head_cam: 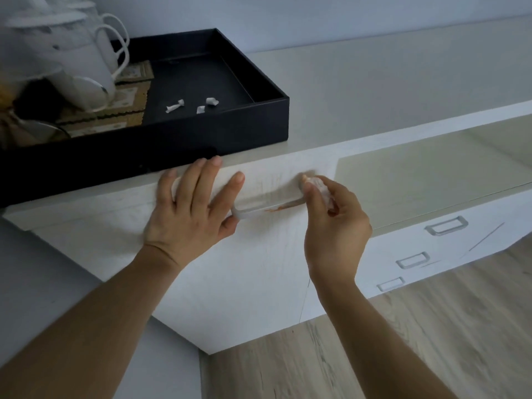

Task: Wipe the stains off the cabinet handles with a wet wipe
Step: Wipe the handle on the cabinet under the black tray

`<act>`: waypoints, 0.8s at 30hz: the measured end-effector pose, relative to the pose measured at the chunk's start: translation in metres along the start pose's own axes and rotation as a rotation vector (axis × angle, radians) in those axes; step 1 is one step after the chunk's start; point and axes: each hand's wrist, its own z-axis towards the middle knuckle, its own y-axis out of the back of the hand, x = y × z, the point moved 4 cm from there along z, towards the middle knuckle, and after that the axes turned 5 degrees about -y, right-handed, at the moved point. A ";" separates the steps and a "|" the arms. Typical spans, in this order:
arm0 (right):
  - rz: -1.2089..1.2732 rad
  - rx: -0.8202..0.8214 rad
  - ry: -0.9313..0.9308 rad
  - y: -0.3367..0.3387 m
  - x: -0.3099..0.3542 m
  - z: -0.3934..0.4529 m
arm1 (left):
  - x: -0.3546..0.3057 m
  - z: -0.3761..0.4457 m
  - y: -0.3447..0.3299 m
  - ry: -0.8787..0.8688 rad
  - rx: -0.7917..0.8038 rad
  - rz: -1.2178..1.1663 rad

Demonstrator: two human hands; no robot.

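Pale, matt wood grain shows on the cabinet (259,269) front, with a smooth glossy top that mirrors the wall. The handle (259,213) looks like smooth whitish plastic or painted metal, smeared with a reddish-brown stain (277,208). The right hand (334,223) pinches a crumpled, soft wet wipe (324,191). The tray (218,131) is matt black; white paper-like scraps (191,106) lie in it beside glossy white ceramic mugs (86,73). The floor (403,341) is light wood-look plank, matt.

Head-worn view, downward (close) over cabinet (259,269)
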 end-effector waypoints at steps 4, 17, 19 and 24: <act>-0.004 -0.001 0.001 0.002 -0.003 -0.001 | -0.002 -0.002 -0.003 0.004 -0.003 0.005; 0.221 -0.088 -0.024 0.014 -0.008 -0.009 | -0.003 -0.003 -0.006 0.013 0.000 0.021; 0.328 -0.054 -0.078 0.011 -0.006 -0.001 | -0.003 -0.004 -0.006 0.008 0.008 0.018; 0.287 0.051 -0.099 -0.003 -0.011 0.000 | -0.003 -0.002 -0.005 0.026 0.002 0.019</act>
